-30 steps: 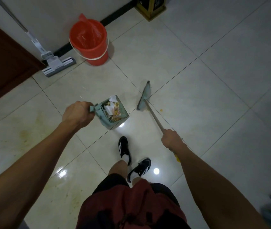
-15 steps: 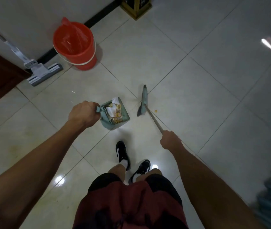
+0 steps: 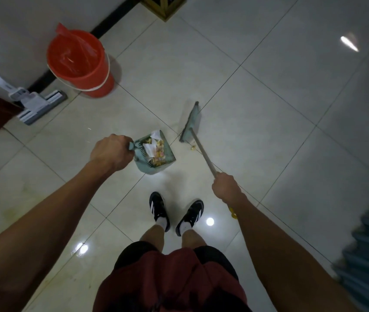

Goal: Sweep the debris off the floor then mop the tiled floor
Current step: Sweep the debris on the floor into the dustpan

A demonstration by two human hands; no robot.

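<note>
Both feet now stand side by side, and the broom (image 3: 190, 124) head has shifted away from the dustpan (image 3: 156, 155). Left hand (image 3: 111, 152) fingers grip the dustpan handle, debris (image 3: 154, 148) lying just beyond them. Right hand (image 3: 226, 186) fingers wrap the broom stick, a scrap (image 3: 193, 148) ahead on the floor (image 3: 269, 131).

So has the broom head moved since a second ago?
Yes. The broom head has swung right across the floor, past the tile seam crossing, away from the dustpan.
</note>
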